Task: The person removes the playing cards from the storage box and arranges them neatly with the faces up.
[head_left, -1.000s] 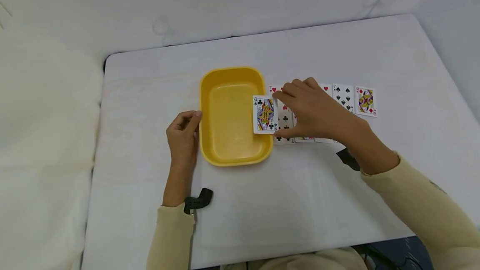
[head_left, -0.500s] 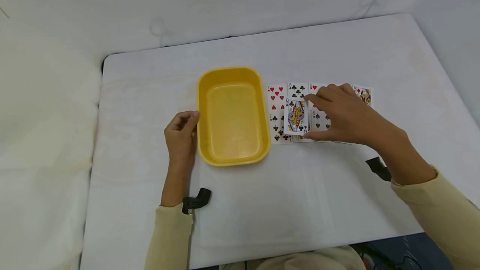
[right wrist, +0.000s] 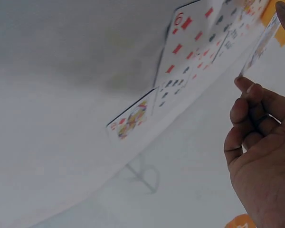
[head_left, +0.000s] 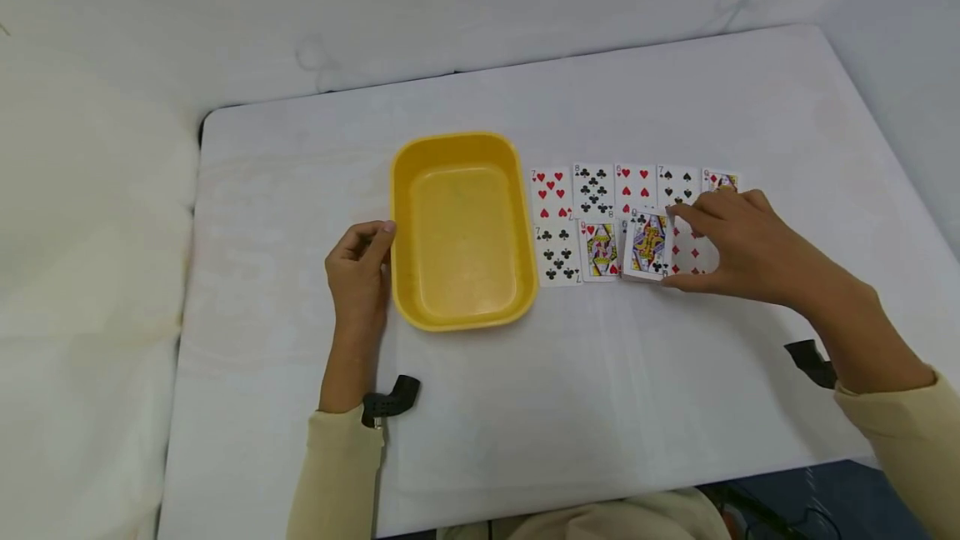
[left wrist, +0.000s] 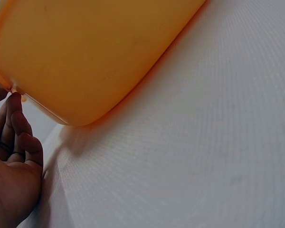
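Item one, far left: we are resting our left hand on the desk, its fingers loosely curled against the left rim of the yellow tray. They touch it but we are not gripping it.

Item two: the tray, empty, standing just left of the card rows.

Item three: the card rows, face up in two lines. The back line is running seven of hearts, eight of clubs, six of hearts, seven of spades and a queen partly hidden by our fingers. The front line is holding seven of clubs, queen of hearts and further cards under our hand.

Item four: we are pinching the queen of clubs in our right hand, thumb below and fingers above, over the front row, well right of the tray.

Step, as we judge it: we are carrying this queen along the rows. The next move is calling for a flat, square lowering that leaves neighbouring cards undisturbed.

Views: the head view is giving the whole layout. The left wrist view is showing the tray's underside lip meeting our fingertips. The right wrist view is showing the held card edge-on.
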